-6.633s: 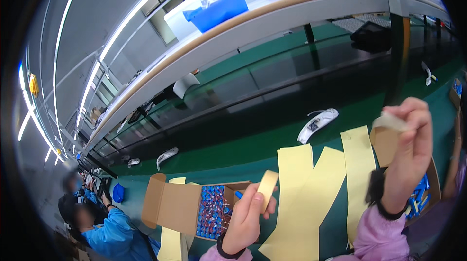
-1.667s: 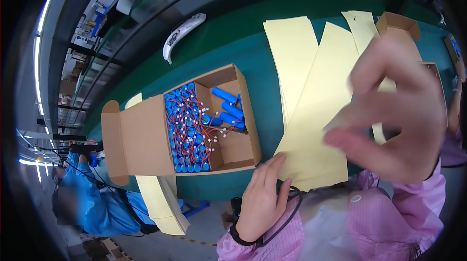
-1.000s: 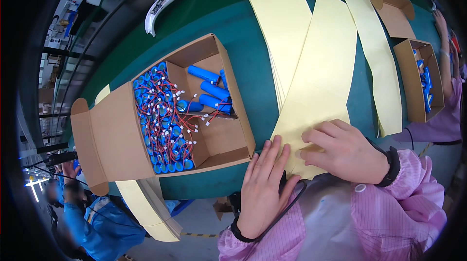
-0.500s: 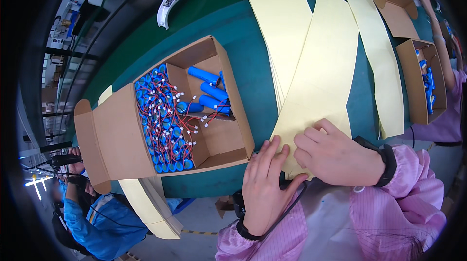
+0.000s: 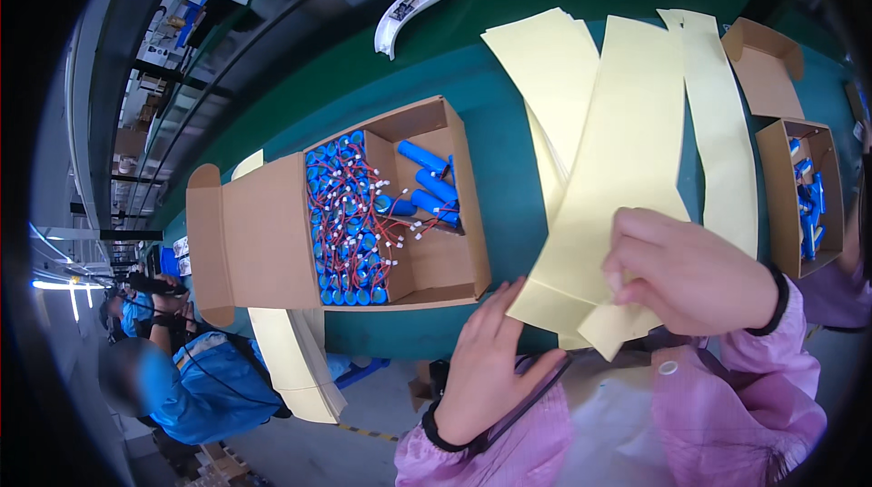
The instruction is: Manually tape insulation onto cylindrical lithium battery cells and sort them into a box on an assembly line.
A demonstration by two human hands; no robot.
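Note:
Several pale yellow paper sheets lie overlapping on the green table in front of me. My right hand is closed, its fingers pinching a small flap of yellow paper at the near end of the top sheet. Whether that flap is still joined to the sheet I cannot tell. My left hand lies open at the table's near edge, fingers stretched out and fingertips beside the sheet's left corner. To the left sits an open cardboard box of blue cylindrical battery cells with red wires and white connectors.
A narrower yellow strip lies to the right. Beyond it stands a second cardboard box with blue cells. More yellow sheets hang over the table edge at left. A curved white object lies far back; a person in blue is at left.
The view has shifted, so the scene sits farther right and lower. My right hand has raised a small paper flap at the sheet's near end. My left hand has come off the paper.

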